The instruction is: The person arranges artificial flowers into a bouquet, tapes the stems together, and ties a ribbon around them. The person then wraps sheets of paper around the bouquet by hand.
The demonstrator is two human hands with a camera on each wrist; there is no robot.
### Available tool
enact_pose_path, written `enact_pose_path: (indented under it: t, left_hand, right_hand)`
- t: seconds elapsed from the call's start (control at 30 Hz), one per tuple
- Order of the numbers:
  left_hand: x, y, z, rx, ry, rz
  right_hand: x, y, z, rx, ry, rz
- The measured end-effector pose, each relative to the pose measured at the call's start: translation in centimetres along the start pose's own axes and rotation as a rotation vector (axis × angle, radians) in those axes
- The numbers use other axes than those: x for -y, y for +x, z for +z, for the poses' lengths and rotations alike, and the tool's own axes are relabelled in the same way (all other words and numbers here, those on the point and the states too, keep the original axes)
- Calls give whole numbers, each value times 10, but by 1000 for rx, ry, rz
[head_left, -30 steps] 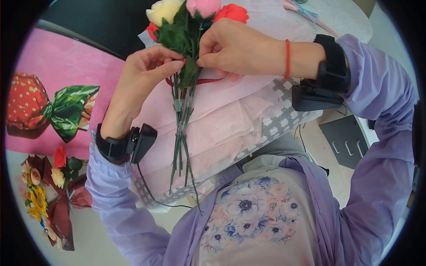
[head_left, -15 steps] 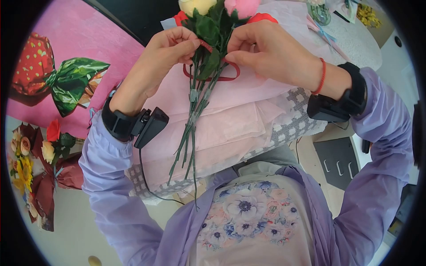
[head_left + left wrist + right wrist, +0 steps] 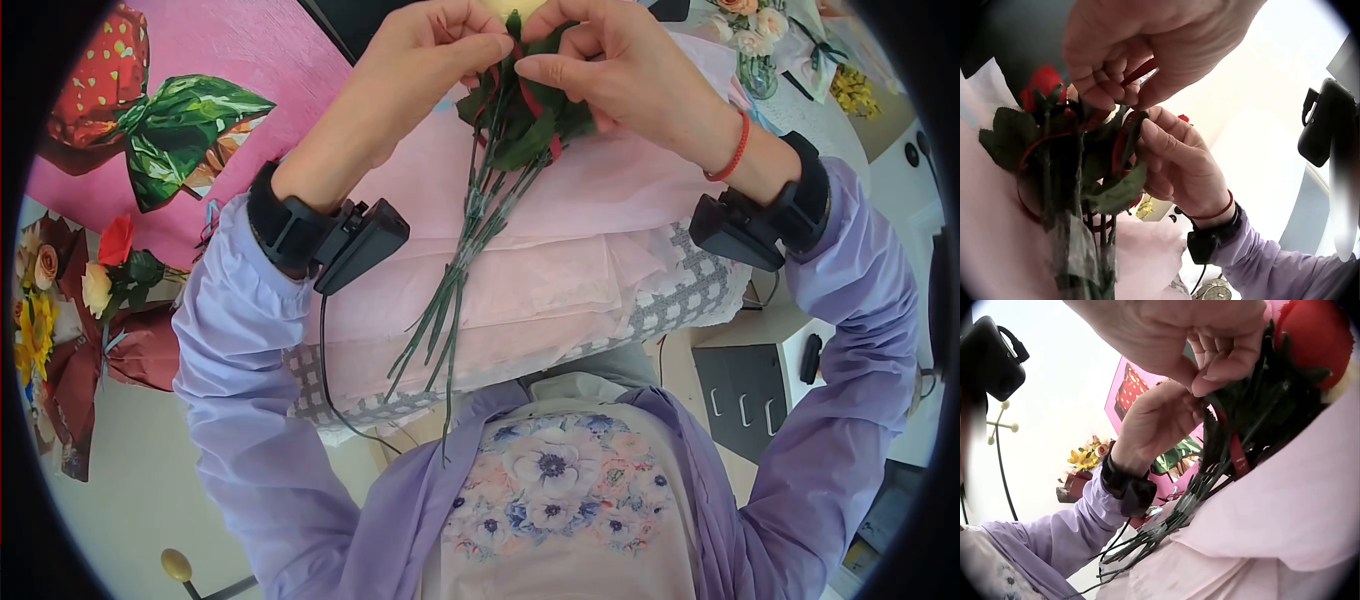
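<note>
Long green stems (image 3: 465, 250) of artificial flowers lie on pink wrapping paper, fanned toward the person. A thin red ribbon (image 3: 1044, 141) loops around them below the leaves (image 3: 1260, 403). At the top of the head view, the left hand (image 3: 425, 60) pinches the ribbon between thumb and fingers; the left wrist view shows a piece of it there. Close beside it, the right hand (image 3: 625, 75) has thumb and fingertips pinched on the ribbon near a leaf. A red rose (image 3: 1316, 340) shows in the right wrist view; the other blooms are mostly out of the head view.
Pink wrapping paper (image 3: 400, 215) covers a grey-and-white cloth (image 3: 675, 275). A candy-print pink bag (image 3: 255, 45) and a bouquet in dark red wrap (image 3: 145, 345) are at the left. A glass vase (image 3: 757, 75) with flowers stands at upper right.
In the head view both hands and the leafy part of the bunch sit higher and further right. The hands have come closer together, and the ribbon loop no longer shows wide below the leaves.
</note>
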State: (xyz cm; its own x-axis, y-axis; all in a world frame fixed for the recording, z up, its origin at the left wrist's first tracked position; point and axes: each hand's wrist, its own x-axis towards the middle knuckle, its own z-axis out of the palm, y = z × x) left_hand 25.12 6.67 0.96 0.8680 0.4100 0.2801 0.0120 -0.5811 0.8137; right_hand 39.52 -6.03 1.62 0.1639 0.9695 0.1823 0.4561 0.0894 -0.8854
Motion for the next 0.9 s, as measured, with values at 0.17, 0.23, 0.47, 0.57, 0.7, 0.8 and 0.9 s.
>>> enact_pose_path:
  t: [0.17,0.23,0.47,0.57,0.7,0.8,0.9]
  left_hand:
    - [-9,6,3,-34,-183,60]
    - [-9,6,3,-28,-192,57]
    - [-17,4,6,-45,-258,35]
    - [-14,4,2,-26,-420,45]
    - [-11,6,0,26,-331,105]
    - [-11,7,-1,-11,-303,99]
    - [-11,5,-2,-3,-212,178]
  right_hand:
    - [-8,11,-2,74,188,-251]
    - [-7,15,-2,100,226,-204]
    - [-25,26,-9,112,111,-335]
    - [-16,22,-15,92,81,-226]
    - [-11,23,-17,193,89,-244]
    - [-15,30,-16,241,109,-273]
    - [-16,30,-15,241,119,-237]
